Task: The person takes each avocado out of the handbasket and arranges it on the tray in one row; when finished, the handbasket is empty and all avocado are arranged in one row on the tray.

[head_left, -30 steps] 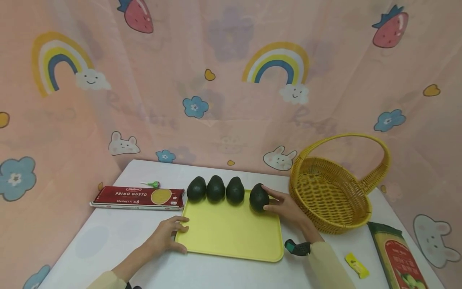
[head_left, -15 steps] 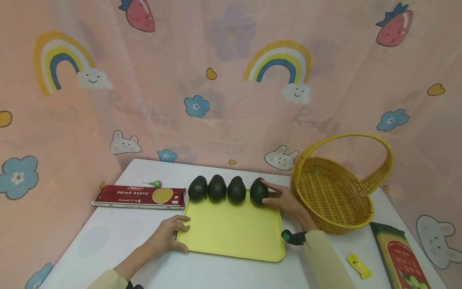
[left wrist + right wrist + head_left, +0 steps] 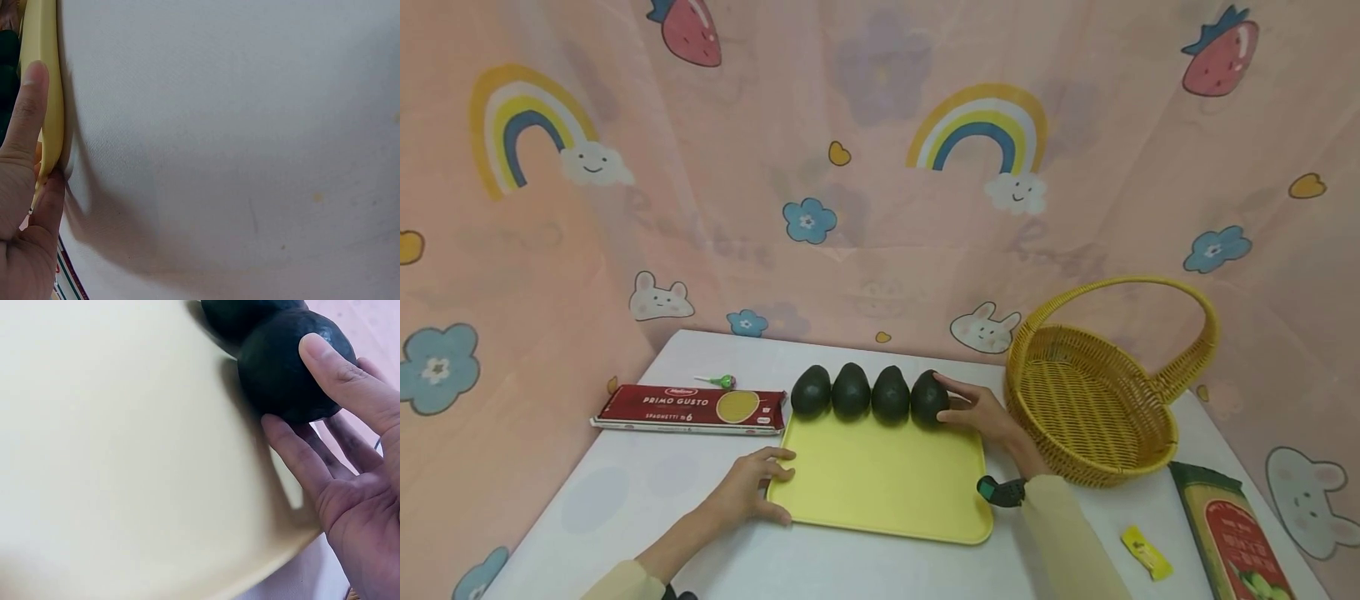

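Note:
Several dark green avocados (image 3: pixel 851 391) stand side by side in a row along the back edge of a yellow tray (image 3: pixel 880 483). My right hand (image 3: pixel 981 412) holds the rightmost avocado (image 3: pixel 928 398) from its right side, and that avocado touches its neighbour. In the right wrist view the thumb lies over the avocado (image 3: pixel 284 369), with fingers at its lower side. My left hand (image 3: pixel 747 490) grips the tray at its front left corner. The left wrist view shows the thumb and a finger against the tray's rim (image 3: pixel 52 94).
A yellow wicker basket (image 3: pixel 1022 392) with a tall handle stands right of the tray. A red spaghetti packet (image 3: pixel 688 409) and a lollipop (image 3: pixel 724 382) lie at the left. Front right are a small yellow wrapped candy (image 3: pixel 1146 552) and a green-topped packet (image 3: pixel 1228 525).
My right hand has moved the rightmost avocado back and then left, closing the gap to its neighbour. The left hand has stayed at the tray corner.

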Motion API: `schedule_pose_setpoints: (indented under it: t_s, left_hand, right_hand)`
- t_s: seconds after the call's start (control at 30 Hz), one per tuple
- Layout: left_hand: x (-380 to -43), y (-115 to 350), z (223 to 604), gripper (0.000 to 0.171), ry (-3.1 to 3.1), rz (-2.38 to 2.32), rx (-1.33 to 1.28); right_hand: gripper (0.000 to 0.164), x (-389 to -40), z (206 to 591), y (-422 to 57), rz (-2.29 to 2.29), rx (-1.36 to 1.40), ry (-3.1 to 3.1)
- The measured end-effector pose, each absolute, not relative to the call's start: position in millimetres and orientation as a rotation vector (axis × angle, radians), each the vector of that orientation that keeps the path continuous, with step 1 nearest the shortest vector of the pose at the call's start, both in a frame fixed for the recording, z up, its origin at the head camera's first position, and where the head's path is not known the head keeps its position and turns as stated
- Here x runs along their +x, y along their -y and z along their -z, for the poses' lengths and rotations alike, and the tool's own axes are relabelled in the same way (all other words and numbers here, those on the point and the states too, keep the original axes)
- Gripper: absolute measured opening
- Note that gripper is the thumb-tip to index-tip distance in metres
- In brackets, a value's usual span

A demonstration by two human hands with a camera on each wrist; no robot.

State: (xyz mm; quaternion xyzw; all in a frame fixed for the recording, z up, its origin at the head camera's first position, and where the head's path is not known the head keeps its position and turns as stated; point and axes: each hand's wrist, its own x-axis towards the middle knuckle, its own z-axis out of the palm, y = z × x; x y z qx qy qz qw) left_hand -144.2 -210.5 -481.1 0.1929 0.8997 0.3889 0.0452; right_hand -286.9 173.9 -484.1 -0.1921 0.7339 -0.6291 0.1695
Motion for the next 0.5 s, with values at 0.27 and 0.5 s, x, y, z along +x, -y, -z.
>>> schedule_pose_setpoints:
  t_s: [0.27,0.5]
  left_hand:
    - [-144.5,209.6,482.4,0.058,-2.750,-1.189,0.607]
    - [-143.1,210.6,481.0,0.059,-2.752,-1.182,0.605]
  right_hand:
    - [0.069,-285.7,484.6,-178.0,1.802,-0.554,-2.060]
    - [0.068,-283.2,482.5,-181.2,1.799,-0.549,-2.045]
